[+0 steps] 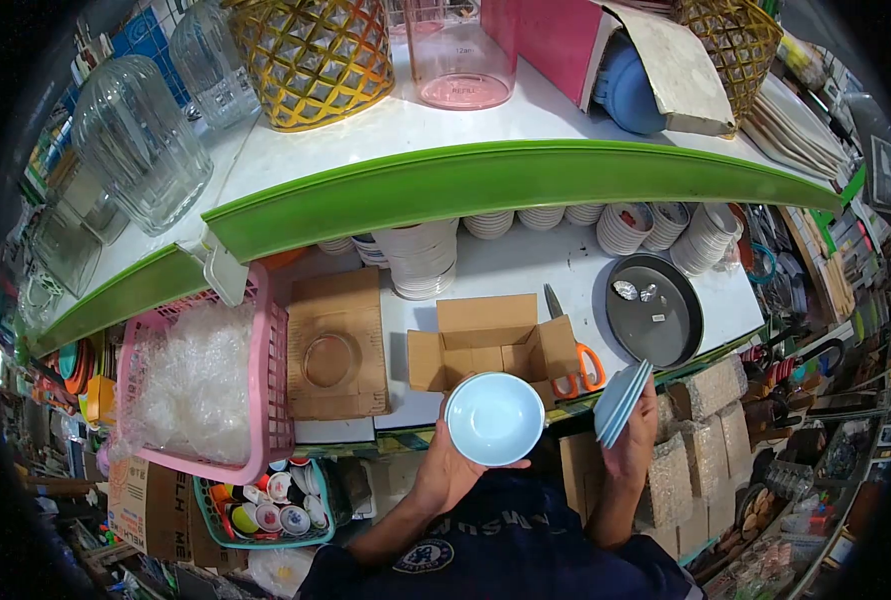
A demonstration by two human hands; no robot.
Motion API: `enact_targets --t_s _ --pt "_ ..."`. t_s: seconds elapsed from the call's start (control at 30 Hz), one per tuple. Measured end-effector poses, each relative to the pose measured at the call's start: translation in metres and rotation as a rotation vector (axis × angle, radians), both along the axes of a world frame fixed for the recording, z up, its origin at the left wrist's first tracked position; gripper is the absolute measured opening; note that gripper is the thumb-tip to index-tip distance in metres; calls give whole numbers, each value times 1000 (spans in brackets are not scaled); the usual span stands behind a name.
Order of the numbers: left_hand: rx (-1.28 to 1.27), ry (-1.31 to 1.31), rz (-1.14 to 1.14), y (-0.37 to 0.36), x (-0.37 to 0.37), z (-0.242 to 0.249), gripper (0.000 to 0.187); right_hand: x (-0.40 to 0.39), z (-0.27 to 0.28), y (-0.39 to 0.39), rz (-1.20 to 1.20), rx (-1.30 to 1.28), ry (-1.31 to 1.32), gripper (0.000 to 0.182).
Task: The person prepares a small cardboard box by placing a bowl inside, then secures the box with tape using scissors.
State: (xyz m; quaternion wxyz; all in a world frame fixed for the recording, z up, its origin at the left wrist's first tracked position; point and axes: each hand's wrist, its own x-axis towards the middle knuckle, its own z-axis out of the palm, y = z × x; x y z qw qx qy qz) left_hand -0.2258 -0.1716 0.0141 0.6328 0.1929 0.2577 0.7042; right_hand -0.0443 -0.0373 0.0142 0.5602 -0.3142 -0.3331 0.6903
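A light blue bowl (496, 419) faces up in my left hand (446, 472), whose fingers wrap round its left side and underside. My right hand (634, 448) is closed on a small stack of light blue bowls (622, 402), tilted on edge so their rims show. Just beyond the left-hand bowl stands an open cardboard box (487, 314) with its flaps up. Orange-handled scissors (591, 369) lie to the right of the box, partly hidden behind its flap.
A pink basket (278, 380) of bubble wrap (196, 375) stands left, beside flat cardboard (311, 300) with a roll of tape (330, 360). A dark round pan (656, 340) sits right. The green shelf edge (516, 170) overhangs stacked white bowls (421, 260).
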Motion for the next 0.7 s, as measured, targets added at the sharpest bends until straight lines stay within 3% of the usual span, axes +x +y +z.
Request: enact_targets --t_s 0.13,0.2,0.4,0.7 --pt "-52 67 5 3 3 4 71 5 -7 5 125 122 48 31" --pt "74 29 -49 3 4 -4 64 5 -8 5 145 153 -16 28" --pt "53 202 -130 6 17 -2 63 -2 13 4 228 212 -218 24" --pt "90 240 -125 11 27 -5 64 -1 36 0 429 272 -561 21"
